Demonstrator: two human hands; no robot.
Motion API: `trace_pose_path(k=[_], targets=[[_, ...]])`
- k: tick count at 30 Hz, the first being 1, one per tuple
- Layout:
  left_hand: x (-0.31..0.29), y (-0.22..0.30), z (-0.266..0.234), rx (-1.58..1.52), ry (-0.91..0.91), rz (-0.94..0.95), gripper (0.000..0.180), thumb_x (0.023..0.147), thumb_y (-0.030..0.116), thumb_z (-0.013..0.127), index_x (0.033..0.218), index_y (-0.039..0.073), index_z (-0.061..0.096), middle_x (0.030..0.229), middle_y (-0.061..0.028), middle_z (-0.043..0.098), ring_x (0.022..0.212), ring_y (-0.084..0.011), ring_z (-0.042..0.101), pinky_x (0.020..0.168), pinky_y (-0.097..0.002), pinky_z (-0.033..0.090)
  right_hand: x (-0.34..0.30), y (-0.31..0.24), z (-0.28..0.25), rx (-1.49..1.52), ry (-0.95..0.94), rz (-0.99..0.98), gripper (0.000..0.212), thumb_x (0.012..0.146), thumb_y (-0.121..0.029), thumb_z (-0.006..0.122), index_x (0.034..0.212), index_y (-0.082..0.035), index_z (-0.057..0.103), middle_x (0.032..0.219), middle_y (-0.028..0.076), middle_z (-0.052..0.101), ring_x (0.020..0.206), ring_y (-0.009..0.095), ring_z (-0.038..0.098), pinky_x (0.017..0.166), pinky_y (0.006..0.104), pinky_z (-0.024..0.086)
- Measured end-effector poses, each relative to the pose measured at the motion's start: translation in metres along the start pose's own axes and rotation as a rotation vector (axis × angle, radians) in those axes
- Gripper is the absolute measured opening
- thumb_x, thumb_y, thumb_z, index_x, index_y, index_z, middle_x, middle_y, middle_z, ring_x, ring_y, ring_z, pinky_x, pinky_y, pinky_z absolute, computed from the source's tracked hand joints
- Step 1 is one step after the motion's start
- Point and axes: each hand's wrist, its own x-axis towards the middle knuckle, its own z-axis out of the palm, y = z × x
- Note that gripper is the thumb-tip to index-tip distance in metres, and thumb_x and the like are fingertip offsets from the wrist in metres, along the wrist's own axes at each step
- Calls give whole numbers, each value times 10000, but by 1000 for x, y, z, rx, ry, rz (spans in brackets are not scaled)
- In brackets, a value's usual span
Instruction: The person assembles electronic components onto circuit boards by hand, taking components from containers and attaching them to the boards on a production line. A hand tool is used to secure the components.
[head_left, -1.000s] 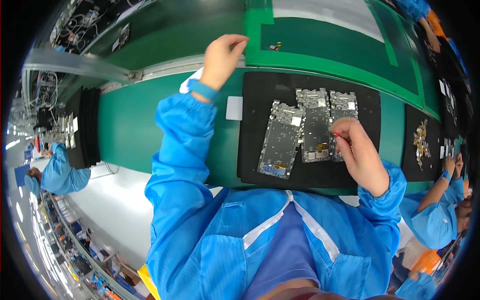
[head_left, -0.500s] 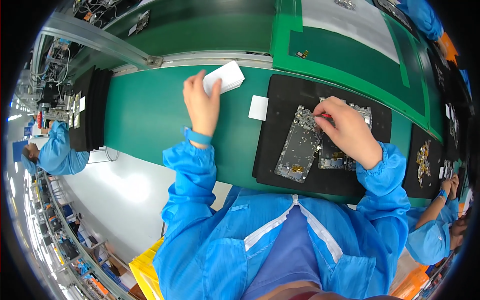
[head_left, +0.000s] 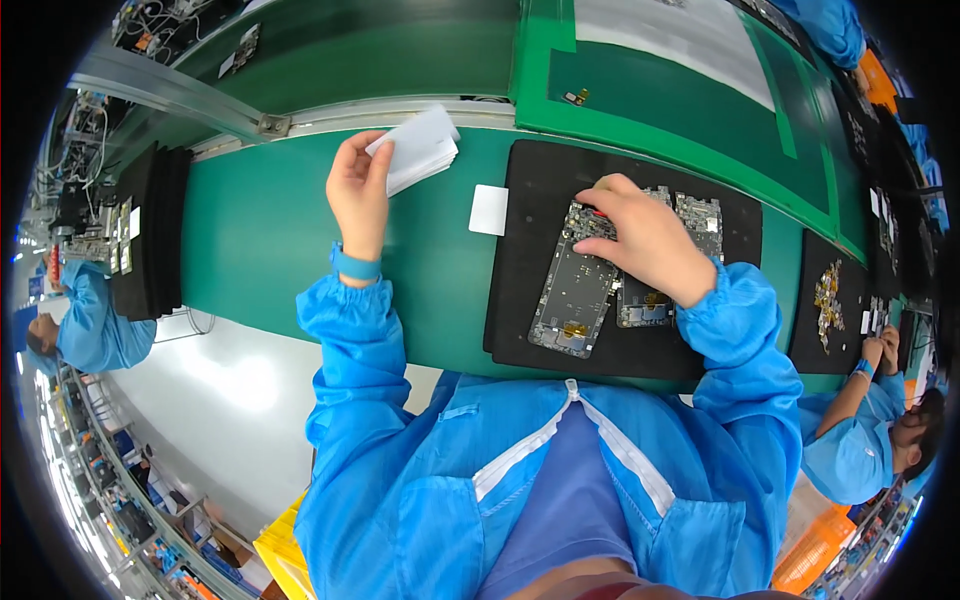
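Note:
Between thumb and fingers, my left hand pinches a white card, raised slightly askew over a stack of white cards on the green bench. My right hand curls over the upper end of the leftmost circuit board, its thumb and index finger parted above the components. A small red thing shows under the index finger; the palm hides the rest. Two more circuit boards, a middle one and a right one, lie beside it, partly covered by this hand.
The boards lie on a black mat, with a single white card at its left edge. A green-framed raised panel borders the back. Stacked black mats stand far left. Co-workers sit at both sides; small gold parts lie right.
My left hand has closed on the top card and lifted it off square. My right thumb and index finger have spread apart over the leftmost board. The whole view has shifted slightly.

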Motion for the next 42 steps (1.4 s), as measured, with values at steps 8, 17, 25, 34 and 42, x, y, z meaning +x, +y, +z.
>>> trace_pose_path(k=[8,17,25,34,42], targets=[[-69,73,8,-296,-402,-422,266,861,28,666,1122,0,622,941,-41,627,732,-100,657,554,-200,523,0,7,2,373,-105,94,511,739,-127,788,1177,-53,535,1083,70,623,868,166,562,716,258,451],[-89,87,17,-202,-350,-327,252,840,21,692,1084,-8,639,900,-51,619,669,-104,641,588,-198,504,-6,10,3,433,-62,140,556,687,-97,819,1178,-60,561,1044,13,611,665,80,339,598,208,365],[-91,91,11,-191,-346,-363,256,833,34,702,1078,-12,643,935,-83,663,648,-88,633,564,-198,486,-8,10,2,466,-57,142,573,674,-90,826,1183,-65,565,1044,7,611,645,70,310,581,197,349],[-97,107,9,-165,-433,-419,243,825,22,703,1060,-8,652,869,-60,675,649,-71,622,551,-194,478,-8,3,4,416,-1,68,572,655,-99,834,1171,-68,588,1024,2,619,633,73,329,570,203,354],[-81,75,16,191,-251,-22,481,722,178,807,1130,29,600,966,-94,603,875,-205,588,704,-303,506,2,-1,13,244,-43,2,508,718,-163,787,1170,-53,583,1078,83,610,877,236,607,729,314,498]])
